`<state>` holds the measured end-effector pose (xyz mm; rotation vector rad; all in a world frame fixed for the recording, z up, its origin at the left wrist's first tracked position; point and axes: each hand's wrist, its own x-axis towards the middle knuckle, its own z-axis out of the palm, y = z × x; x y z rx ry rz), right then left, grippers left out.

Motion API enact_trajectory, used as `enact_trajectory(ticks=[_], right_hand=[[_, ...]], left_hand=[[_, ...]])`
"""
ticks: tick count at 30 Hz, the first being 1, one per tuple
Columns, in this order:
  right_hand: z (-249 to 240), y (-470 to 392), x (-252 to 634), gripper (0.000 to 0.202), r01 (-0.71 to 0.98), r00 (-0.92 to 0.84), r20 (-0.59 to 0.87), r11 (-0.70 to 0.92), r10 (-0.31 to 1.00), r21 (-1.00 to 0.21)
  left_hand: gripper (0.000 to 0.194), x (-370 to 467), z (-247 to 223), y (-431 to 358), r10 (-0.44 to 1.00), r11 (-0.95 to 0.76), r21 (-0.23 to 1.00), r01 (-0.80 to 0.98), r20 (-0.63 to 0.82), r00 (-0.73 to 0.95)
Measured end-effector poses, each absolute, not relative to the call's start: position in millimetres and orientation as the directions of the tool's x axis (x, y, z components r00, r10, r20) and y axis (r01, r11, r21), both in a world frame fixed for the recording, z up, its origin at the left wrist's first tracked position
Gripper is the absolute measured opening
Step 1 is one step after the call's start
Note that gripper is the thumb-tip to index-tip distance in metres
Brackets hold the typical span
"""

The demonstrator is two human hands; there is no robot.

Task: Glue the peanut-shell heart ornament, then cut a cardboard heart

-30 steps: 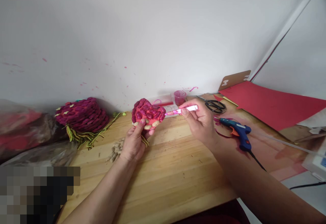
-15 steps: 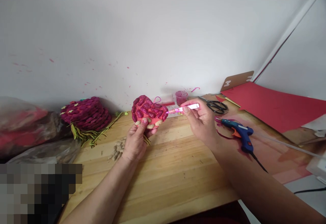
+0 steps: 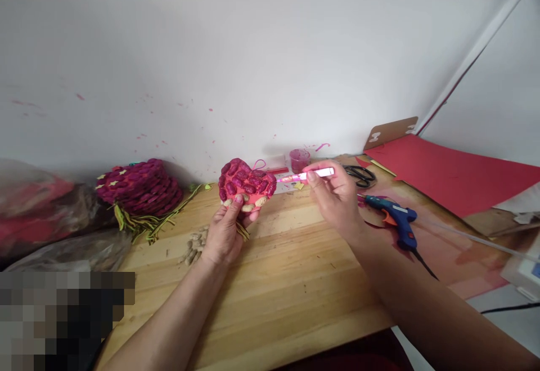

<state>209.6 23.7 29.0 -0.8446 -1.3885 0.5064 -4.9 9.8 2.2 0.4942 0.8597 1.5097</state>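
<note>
My left hand (image 3: 230, 227) is closed on a red heart-shaped piece (image 3: 247, 178) covered with peanuts, thumb on its front face. Most of the peanuts are painted magenta; several along the lower edge are still bare tan. A thin pink loop stands at its top. Between the thumb and fingers of my right hand (image 3: 333, 193) is a paintbrush (image 3: 317, 174) with a white handle, its pink-stained tip at the right edge of the heart. Behind the right hand stands a small cup (image 3: 300, 160) of magenta paint.
A stack of similar magenta hearts (image 3: 139, 188) with yellow-green tassels sits at the left. Loose peanuts (image 3: 193, 250) lie near my left wrist. Scissors (image 3: 360, 175), a blue glue gun (image 3: 394, 219) with cord, and red sheets (image 3: 459, 174) are at the right. Plastic bags (image 3: 54, 213) fill the left edge.
The brush and my right hand have shifted slightly right, the tip now at the heart's right edge. My left hand keeps hold of the heart, nearly unmoved. The view has shifted a little.
</note>
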Motion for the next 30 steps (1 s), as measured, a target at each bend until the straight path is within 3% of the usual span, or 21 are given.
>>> enact_trajectory(ticks=[7,15,30], right_hand=[[31.1,18.3,206.8,0.011,0.186,0.059,0.683,0.665,0.728,-0.724],[30.9,19.0,207.2,0.013,0.187,0.115,0.664,0.641,0.739,-0.745],[32.3,14.5,204.2,0.009,0.255,0.021,0.704,0.677,0.71,-0.691]], left_hand=[[0.005,-4.2,2.5,9.6,0.966,0.039,0.745,-0.666,-0.2,-0.166],[0.009,-3.8,4.1,9.7,0.965,0.06,0.747,-0.662,-0.212,-0.152],[0.019,-3.6,-2.6,9.2,0.97,0.046,0.738,-0.674,-0.194,-0.146]])
